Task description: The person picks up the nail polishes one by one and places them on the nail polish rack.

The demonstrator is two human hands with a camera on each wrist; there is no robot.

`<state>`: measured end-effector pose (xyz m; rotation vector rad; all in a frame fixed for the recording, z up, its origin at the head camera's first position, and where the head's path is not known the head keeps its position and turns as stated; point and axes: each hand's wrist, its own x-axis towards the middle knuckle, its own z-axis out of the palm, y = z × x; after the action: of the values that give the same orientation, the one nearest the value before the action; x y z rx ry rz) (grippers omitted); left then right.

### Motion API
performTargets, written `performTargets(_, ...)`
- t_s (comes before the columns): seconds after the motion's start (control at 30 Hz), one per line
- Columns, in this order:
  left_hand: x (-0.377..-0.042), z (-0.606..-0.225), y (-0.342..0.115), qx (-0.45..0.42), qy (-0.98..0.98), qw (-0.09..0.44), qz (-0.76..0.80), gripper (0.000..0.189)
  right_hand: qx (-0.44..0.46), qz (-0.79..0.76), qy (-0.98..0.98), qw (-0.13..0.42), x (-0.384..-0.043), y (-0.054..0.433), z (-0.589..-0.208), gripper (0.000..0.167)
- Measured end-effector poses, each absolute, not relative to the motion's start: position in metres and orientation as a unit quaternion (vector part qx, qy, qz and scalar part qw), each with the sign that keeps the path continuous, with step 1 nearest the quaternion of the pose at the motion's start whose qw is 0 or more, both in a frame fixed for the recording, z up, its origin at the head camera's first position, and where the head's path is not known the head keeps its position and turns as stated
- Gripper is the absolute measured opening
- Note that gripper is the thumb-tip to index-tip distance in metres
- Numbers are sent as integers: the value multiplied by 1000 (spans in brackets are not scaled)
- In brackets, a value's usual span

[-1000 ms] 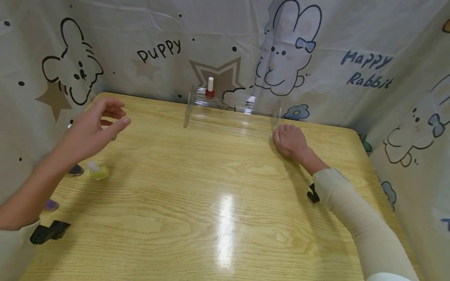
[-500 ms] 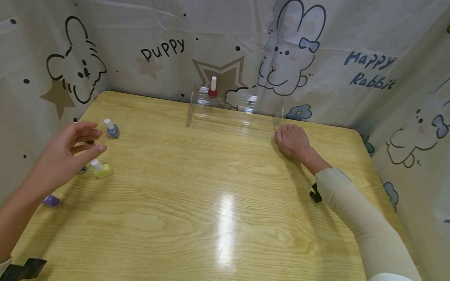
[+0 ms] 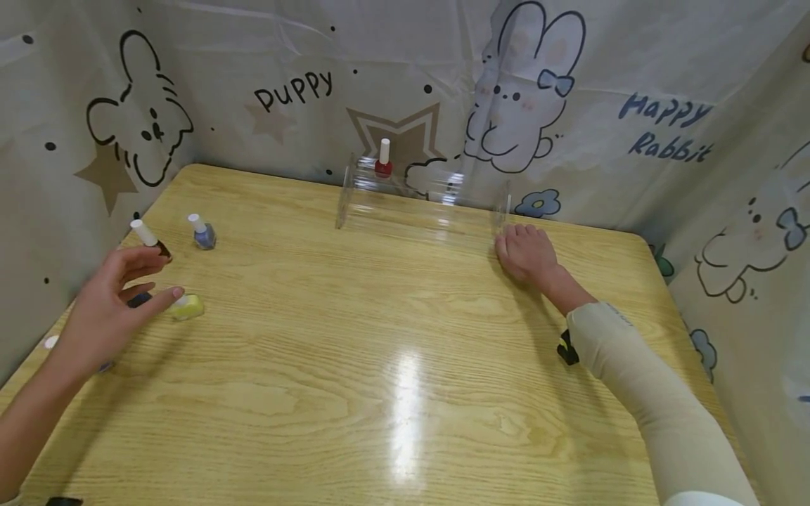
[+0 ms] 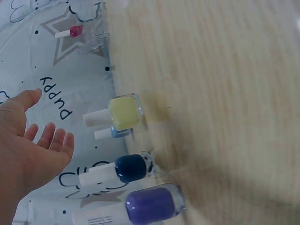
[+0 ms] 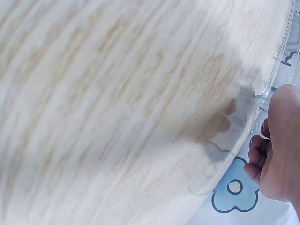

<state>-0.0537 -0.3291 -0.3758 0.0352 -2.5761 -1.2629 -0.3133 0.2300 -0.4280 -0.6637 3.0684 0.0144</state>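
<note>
The left hand (image 3: 104, 309), fingers loosely bent round nothing, has drawn back, uncovering a dark bottle (image 3: 149, 239); the yellow bottle (image 3: 191, 308) sits near its thumb on the bench (image 3: 354, 316). Past "Puppy" on the curtain (image 3: 221, 42), a red bottle (image 3: 383, 167) tops the clear rack (image 3: 448, 199), its end gripped by the right hand (image 3: 526, 254). Farther right: "Happy Rabbit".

The surface (image 3: 304, 393), in light wood grain, runs beneath the left hand (image 3: 106, 309) and the right hand (image 3: 526, 254). Around the left hand stand small white-capped bottles: a grey-blue bottle (image 3: 205, 237) beyond its fingertips, a dark bottle (image 3: 145, 234) just past them, a yellow bottle (image 3: 191, 307) by the thumb, a navy bottle (image 4: 131, 168) between thumb and fingers as the head camera sees it, and a purple bottle (image 4: 152, 206) partly hidden beneath the wrist. A clear rack (image 3: 436, 197), its end gripped by the right hand, bears a red bottle (image 3: 383, 167).
</note>
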Motion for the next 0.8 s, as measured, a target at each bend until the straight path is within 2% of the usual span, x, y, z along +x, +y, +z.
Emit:
performTargets(0.43, -47, -400, -335, 7, -873, 130, -470, 49, -210, 5, 978, 2, -313, 230, -430, 42)
performTargets(0.8, -46, -412, -336, -16, -878, 139, -457, 52, -208, 12, 978, 3, -315, 230, -429, 43)
